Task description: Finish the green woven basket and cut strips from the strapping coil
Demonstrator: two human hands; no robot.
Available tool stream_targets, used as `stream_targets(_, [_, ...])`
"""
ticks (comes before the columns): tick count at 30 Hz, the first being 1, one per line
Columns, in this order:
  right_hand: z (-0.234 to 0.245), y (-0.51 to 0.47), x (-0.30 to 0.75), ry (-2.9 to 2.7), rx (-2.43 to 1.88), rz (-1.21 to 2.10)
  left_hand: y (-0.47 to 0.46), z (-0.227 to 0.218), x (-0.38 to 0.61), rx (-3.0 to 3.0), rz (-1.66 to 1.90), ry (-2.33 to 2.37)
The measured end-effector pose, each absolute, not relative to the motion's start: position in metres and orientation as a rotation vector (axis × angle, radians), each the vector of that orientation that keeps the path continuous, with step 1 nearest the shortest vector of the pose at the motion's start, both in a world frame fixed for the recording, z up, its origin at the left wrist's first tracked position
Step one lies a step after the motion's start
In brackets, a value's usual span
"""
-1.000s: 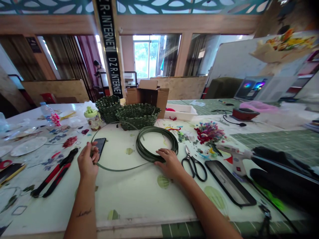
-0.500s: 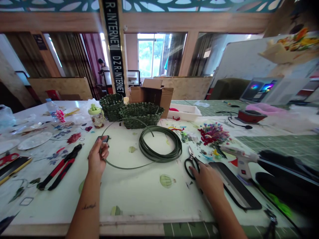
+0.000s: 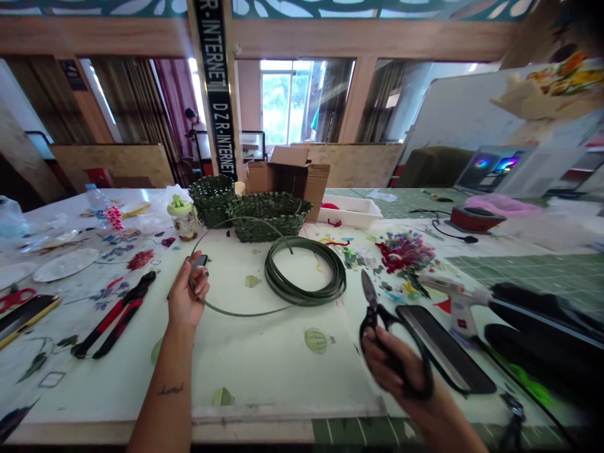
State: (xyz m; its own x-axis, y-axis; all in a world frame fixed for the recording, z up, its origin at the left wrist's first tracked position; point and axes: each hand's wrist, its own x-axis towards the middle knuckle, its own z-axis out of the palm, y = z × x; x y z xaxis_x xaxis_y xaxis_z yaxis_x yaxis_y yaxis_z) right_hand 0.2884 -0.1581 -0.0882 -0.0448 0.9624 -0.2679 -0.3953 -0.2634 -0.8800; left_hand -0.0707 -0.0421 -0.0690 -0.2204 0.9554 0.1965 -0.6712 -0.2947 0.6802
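The left hand pinches the free end of the green strip, which loops out from the coil on the table. The right hand grips black scissors raised above the table. Nothing looks cut yet.

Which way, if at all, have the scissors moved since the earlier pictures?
Yes. The scissors lay flat on the table right of the green strip coil; now the right hand holds them lifted off it, nearer the table's front edge.
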Motion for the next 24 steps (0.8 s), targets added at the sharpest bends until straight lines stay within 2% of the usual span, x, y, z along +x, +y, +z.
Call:
stream_targets(3, [-0.081, -0.17, 0.245, -0.685, -0.994, 2.027, -0.042, -0.069, -0.071, 0.7, 1.778, 0.546])
stream_targets(6, [-0.07, -0.168, 0.227, -0.804, -1.083, 2.278, -0.043, -0.068, -0.071, 0.649, 1.783, 0.531])
stream_targets(12, [-0.054, -0.149, 0.227, -0.95, -1.277, 2.383, -0.046, -0.065, -0.071, 0.637, 1.79, 0.499])
stream_targets(24, [-0.053, -0.114, 0.217, -1.044, -1.41, 2.468, -0.048, -0.065, -0.072, 0.679, 1.742, 0.449])
